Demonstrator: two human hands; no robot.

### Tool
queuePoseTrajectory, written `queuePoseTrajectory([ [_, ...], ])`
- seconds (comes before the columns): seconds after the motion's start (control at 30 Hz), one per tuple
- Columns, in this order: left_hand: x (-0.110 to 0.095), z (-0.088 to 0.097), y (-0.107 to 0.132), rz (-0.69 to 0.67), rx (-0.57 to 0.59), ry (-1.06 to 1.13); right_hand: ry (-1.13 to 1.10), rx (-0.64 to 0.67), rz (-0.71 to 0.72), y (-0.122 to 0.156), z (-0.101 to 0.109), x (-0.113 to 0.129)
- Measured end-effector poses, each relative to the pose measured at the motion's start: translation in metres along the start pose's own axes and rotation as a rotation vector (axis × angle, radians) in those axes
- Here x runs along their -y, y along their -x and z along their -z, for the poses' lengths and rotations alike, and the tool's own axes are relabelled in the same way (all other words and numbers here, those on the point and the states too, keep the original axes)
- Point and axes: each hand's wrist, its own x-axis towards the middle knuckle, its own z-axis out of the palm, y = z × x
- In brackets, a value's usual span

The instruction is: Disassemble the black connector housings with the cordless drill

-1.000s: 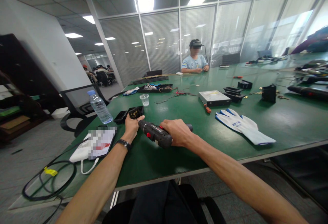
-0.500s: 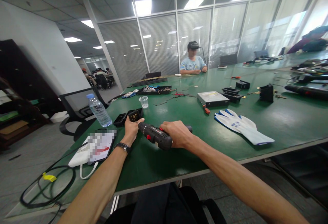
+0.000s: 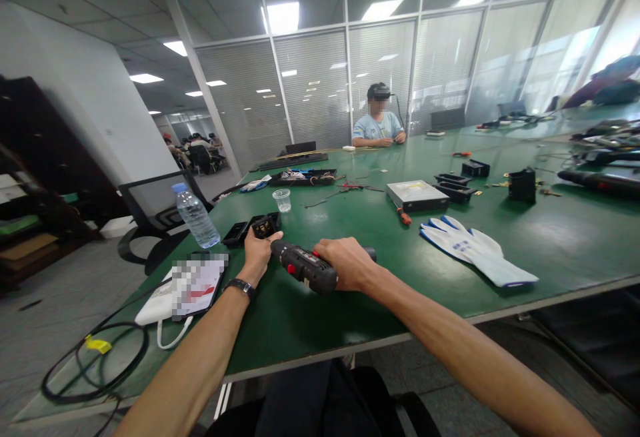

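Over a green surface [image 3: 320, 337], a person's right hand [image 3: 346, 262] grips a black cordless drill [image 3: 306, 270] with 2 red details — its nose pointing toward the left hand [image 3: 257, 254]. The left hand clasps a small black plastic housing [image 3: 262, 226] with brass-coloured metal inside; whether the drill touches it cannot be told. To the left stands a clear plastic bottle [image 3: 197, 218] with a blue cap — a clear plastic cup [image 3: 283, 202] sits beyond the housing. A white glove [image 3: 477, 250] with blue trim lies to the right.
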Motion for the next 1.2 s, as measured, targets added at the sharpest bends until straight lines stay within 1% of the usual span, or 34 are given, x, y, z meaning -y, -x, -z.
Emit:
queuePoseTrajectory([
  [0.2,0.0014,0.0005,-0.0002,-0.001,-0.006,-0.006,0.005,-0.001,0.001,0.0005,-0.0004,-0.0001],
  [0.5,-0.0031,-0.0012,0.0017,0.026,0.007,0.019,0.025,0.005,0.004,0.0002,0.0018,0.0009],
  [0.83,0.0032,0.0003,-0.0039,0.043,0.009,0.023,0.029,-0.008,0.012,0.0008,0.0024,-0.0003],
  [1.03,-0.0023,-0.0017,0.0004,0.032,0.009,0.035,0.034,-0.023,0.024,0.0016,0.0023,0.0004],
  [1.2,-0.0043,-0.0021,0.0023,0.047,0.017,0.037,0.027,0.009,0.006,0.0018,0.0045,0.0022],
])
